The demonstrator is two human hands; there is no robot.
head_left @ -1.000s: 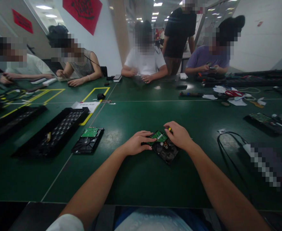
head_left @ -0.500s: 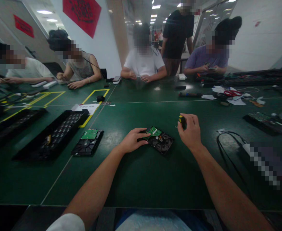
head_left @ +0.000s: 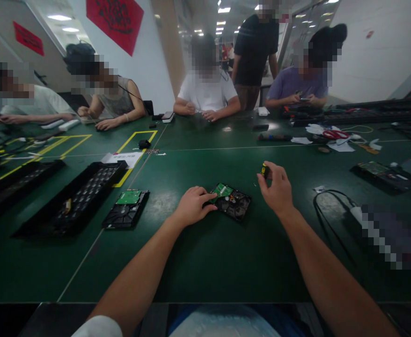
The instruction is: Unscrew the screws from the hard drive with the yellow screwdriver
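A black hard drive (head_left: 234,204) with a green circuit board on top lies on the green table (head_left: 205,262) in front of me. My left hand (head_left: 192,206) rests against its left edge, fingers curled on the board's corner. My right hand (head_left: 277,188) hovers just right of the drive, fingers closed round a small black and yellow screwdriver (head_left: 265,170) held upright.
A second hard drive (head_left: 126,209) lies to the left beside two long black trays (head_left: 75,196). A black cable (head_left: 332,210) loops at the right. Several people sit or stand along the far side, with papers, scissors and tools near them.
My right hand lifted off the drive with the screwdriver and moved to the right. The drive shifted slightly up and left under my left hand.
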